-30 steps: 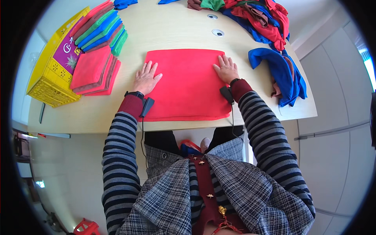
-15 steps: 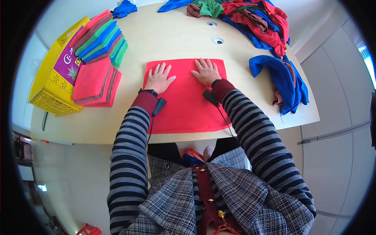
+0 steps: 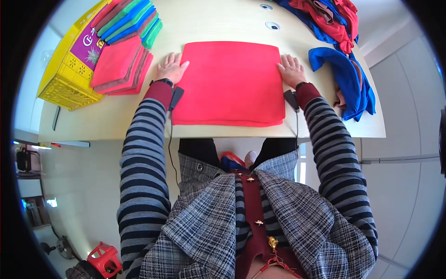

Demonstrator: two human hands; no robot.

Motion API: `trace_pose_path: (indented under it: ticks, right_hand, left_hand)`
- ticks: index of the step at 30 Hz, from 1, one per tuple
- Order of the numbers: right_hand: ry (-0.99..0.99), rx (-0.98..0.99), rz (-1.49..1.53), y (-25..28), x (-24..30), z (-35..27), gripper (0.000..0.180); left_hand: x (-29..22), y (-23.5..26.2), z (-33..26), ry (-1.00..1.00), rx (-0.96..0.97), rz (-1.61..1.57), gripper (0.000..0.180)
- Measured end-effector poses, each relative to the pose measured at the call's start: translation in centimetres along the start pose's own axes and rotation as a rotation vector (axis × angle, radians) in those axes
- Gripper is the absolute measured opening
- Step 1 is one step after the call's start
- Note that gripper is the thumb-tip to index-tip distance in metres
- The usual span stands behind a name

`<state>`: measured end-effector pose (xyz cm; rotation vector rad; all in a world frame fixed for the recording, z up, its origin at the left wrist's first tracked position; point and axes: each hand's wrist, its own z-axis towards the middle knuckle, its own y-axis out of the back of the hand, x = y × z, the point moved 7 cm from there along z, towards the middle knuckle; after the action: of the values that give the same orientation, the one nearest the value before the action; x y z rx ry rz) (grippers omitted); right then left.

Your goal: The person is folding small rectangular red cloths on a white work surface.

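A red cloth (image 3: pixel 230 83) lies flat and smooth on the table in front of me, doubled in layers along its near edge. My left hand (image 3: pixel 171 69) rests on the tabletop beside the cloth's left edge, fingers spread and the thumb close to the edge. On the other side, my right hand (image 3: pixel 292 70) lies open by the right edge, its thumb close to the cloth. Neither hand holds anything. Both wrists wear dark bands with small black devices on cables hanging near them.
At the left stands a yellow crate (image 3: pixel 69 74), with folded red and brown cloths (image 3: pixel 118 65) beside it and a row of folded coloured cloths (image 3: pixel 127 21) behind. Loose cloths (image 3: pixel 325 18) are heaped at the far right; a blue cloth (image 3: pixel 337 69) lies nearer on the light table (image 3: pixel 223 18).
My hands have slid apart, off the cloth's top and out to the tabletop at its two sides. The view has shifted, so the table sits higher in the picture.
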<state>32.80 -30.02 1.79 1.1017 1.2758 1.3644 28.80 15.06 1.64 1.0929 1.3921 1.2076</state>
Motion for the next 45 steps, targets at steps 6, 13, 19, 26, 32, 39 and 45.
trace_pose_path:
  ticks: [6,13,19,26,32,39,45]
  right_hand:
    - [0.053,-0.085,0.038,1.9,1.2,-6.8,0.070]
    - [0.354,-0.150,0.100,3.6,16.9,-16.4,0.065]
    - [0.268,-0.142,0.106,2.9,12.8,-17.4,0.063]
    - [0.231,-0.164,0.130,2.8,8.1,-19.0,0.065]
    - [0.375,-0.151,0.115,4.0,8.7,-21.8,0.069]
    - [0.500,-0.102,0.189,5.2,8.9,-24.9,0.075]
    - [0.572,-0.158,0.226,6.2,8.6,-26.4,0.067]
  left_hand:
    - [-3.0,3.4,-9.8,-0.210,-0.142,0.109,0.064]
    - [-9.9,-0.1,-18.7,-0.442,-0.252,-0.026,0.063]
    - [-7.7,-0.5,-19.9,-0.370,-0.253,-0.077,0.065]
    - [-3.8,-0.6,-21.6,-0.337,-0.275,-0.123,0.069]
    - [-3.9,0.3,-24.3,-0.380,-0.251,-0.078,0.076]
    - [-3.3,0.8,-28.5,-0.489,-0.366,-0.007,0.061]
    - [-2.1,3.9,-30.2,-0.524,-0.479,-0.228,0.031]
